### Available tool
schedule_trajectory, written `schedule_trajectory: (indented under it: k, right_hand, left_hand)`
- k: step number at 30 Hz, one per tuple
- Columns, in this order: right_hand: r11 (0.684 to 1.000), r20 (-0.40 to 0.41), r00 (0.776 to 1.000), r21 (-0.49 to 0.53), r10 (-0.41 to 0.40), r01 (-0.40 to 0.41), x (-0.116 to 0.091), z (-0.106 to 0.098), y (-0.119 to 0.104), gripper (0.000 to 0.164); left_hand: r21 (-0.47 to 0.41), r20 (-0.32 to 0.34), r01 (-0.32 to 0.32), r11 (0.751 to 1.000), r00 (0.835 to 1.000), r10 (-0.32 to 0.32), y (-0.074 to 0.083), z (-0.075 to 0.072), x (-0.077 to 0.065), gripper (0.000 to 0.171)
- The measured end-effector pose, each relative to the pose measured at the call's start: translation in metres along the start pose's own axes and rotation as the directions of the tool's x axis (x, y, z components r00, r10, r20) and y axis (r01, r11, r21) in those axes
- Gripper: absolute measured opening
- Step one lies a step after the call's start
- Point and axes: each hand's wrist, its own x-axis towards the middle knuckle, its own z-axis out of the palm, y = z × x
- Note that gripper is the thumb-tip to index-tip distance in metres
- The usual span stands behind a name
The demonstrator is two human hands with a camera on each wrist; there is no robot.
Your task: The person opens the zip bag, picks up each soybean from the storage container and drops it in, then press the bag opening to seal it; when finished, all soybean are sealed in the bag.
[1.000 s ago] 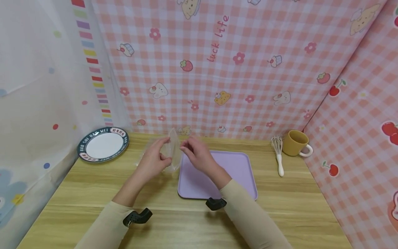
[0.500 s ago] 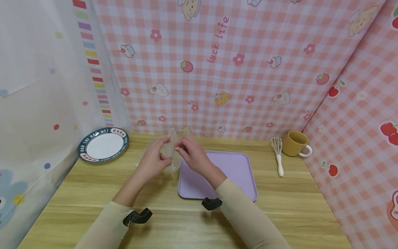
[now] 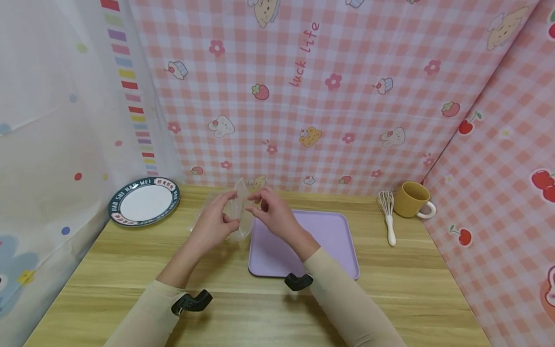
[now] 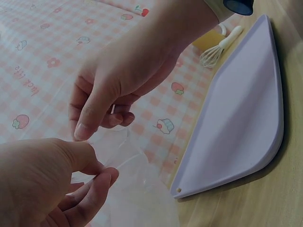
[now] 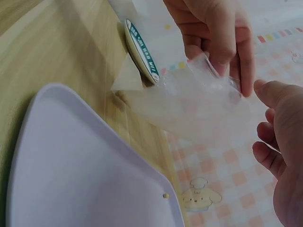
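A clear plastic bag point(image 3: 244, 224) hangs upright over the table, its mouth edge facing right. My left hand point(image 3: 217, 219) pinches its side between thumb and fingers, as the left wrist view shows with the bag film point(image 4: 137, 179) beside the fingertips. Close to the bag's edge is my right hand point(image 3: 275, 212), its thumb and index finger parted and the other fingers loosely curled. In the right wrist view my right hand point(image 5: 286, 127) has nothing visible in its grasp; whether its thumb touches the bag point(image 5: 199, 106) is hard to tell.
A lilac rectangular tray point(image 3: 323, 241) lies below my right forearm. To the left is a green-rimmed plate point(image 3: 145, 202). At the back right are a white-handled whisk point(image 3: 390, 229) and a mustard mug point(image 3: 409, 200). A pink checked cloth point(image 3: 321, 115) stands behind the table.
My right hand moved left to the bag's edge with thumb and finger together, then drew slightly back with them parted. My left hand and the bag stayed nearly still.
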Motion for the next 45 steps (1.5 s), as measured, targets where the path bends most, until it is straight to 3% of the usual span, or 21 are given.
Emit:
schedule_trajectory:
  k: [6, 14, 21, 26, 31, 33, 45]
  right_hand:
    - [0.995, -0.046, 0.995, 0.056, 0.087, -0.084, -0.006, -0.003, 0.024, 0.014]
    - [0.981, -0.047, 0.986, 0.125, 0.158, -0.151, -0.014, -0.005, 0.049, 0.011]
    - [0.982, 0.063, 0.981, -0.03, 0.186, -0.184, -0.008, 0.006, 0.07, 0.013]
    - [0.96, 0.151, 0.953, -0.142, 0.262, -0.242, -0.003, 0.014, 0.078, 0.017]
    - [0.93, 0.197, 0.918, -0.206, 0.345, -0.305, 0.001, 0.018, 0.083, 0.014]
    - [0.926, 0.2, 0.914, -0.212, 0.353, -0.312, 0.002, 0.019, 0.084, 0.013]
    - [0.942, 0.173, 0.941, -0.221, 0.291, -0.251, -0.001, 0.025, 0.091, 0.011]
  left_hand:
    - [-0.001, -0.006, -0.001, 1.0, 1.0, 0.001, 0.0, 0.0, 0.001, 0.082]
    - [0.006, -0.007, 0.007, 1.0, 1.0, -0.007, 0.0, 0.001, 0.001, 0.083]
    - [0.002, -0.004, 0.007, 1.0, 1.0, -0.007, -0.001, 0.0, 0.001, 0.083]
    - [-0.006, -0.002, 0.008, 1.0, 1.0, -0.008, 0.001, 0.0, 0.001, 0.084]
    - [-0.001, -0.001, 0.011, 1.0, 1.0, -0.011, 0.001, 0.0, 0.0, 0.084]
    - [0.0, -0.001, 0.015, 1.0, 1.0, -0.015, 0.001, 0.0, 0.001, 0.084]
    - [-0.002, 0.0, 0.017, 1.0, 1.0, -0.017, -0.002, -0.001, 0.002, 0.085]
